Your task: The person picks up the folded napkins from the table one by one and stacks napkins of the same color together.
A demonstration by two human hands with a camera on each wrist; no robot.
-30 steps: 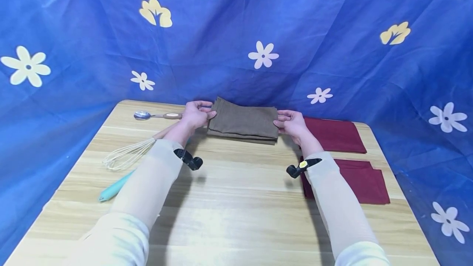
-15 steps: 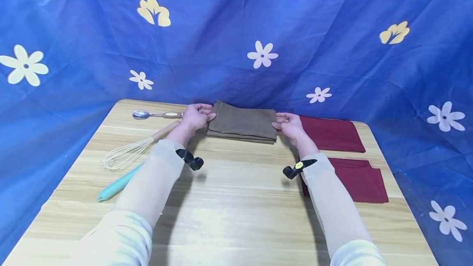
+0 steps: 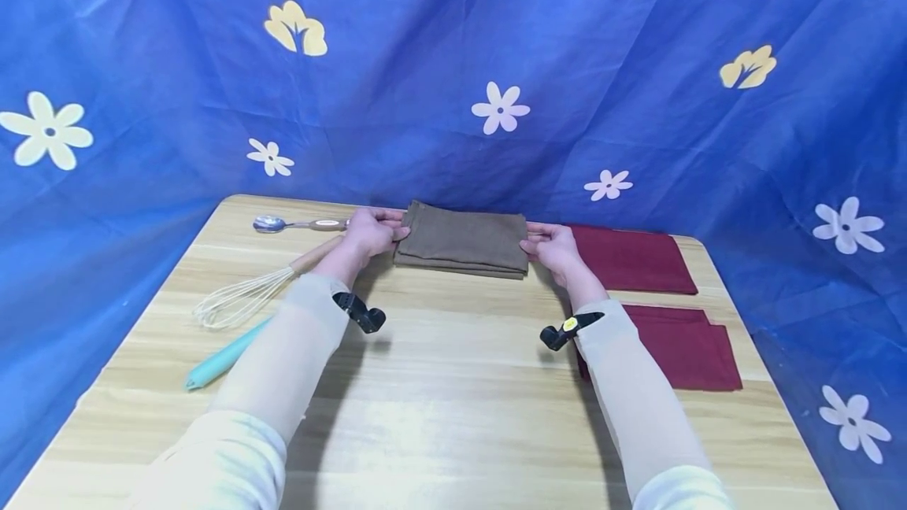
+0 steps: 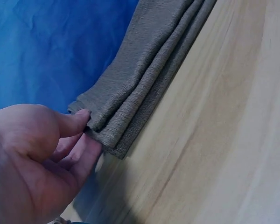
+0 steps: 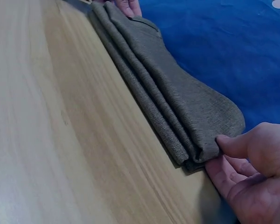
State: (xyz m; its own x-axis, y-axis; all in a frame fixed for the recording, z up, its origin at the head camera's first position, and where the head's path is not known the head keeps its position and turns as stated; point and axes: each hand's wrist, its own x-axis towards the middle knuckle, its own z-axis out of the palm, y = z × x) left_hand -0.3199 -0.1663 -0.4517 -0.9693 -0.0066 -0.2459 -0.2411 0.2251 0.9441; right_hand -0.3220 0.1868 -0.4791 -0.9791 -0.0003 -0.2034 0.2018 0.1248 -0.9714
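Observation:
A folded brown cloth (image 3: 464, 241) lies at the back middle of the table, its layers stacked in a flat rectangle. My left hand (image 3: 372, 232) pinches its left end, thumb on top and fingers at the lower layers, as the left wrist view shows on the cloth's corner (image 4: 107, 123). At the opposite end my right hand (image 3: 555, 249) pinches the cloth in the same way; in the right wrist view the thumb presses the top layer of the cloth (image 5: 186, 112) and the fingers go beneath the edge.
Two folded dark red cloths, a far one (image 3: 631, 260) and a nearer one (image 3: 683, 349), lie on the right. On the left are a spoon (image 3: 301, 224), a whisk (image 3: 255, 290) and a turquoise-handled utensil (image 3: 223, 356) partly under my left arm. A blue flowered curtain (image 3: 425, 101) hangs behind the table (image 3: 425, 384).
Both hands have lowered the brown cloth slightly toward the tabletop, keeping their pinch on its two ends. The utensils and red cloths have stayed in place.

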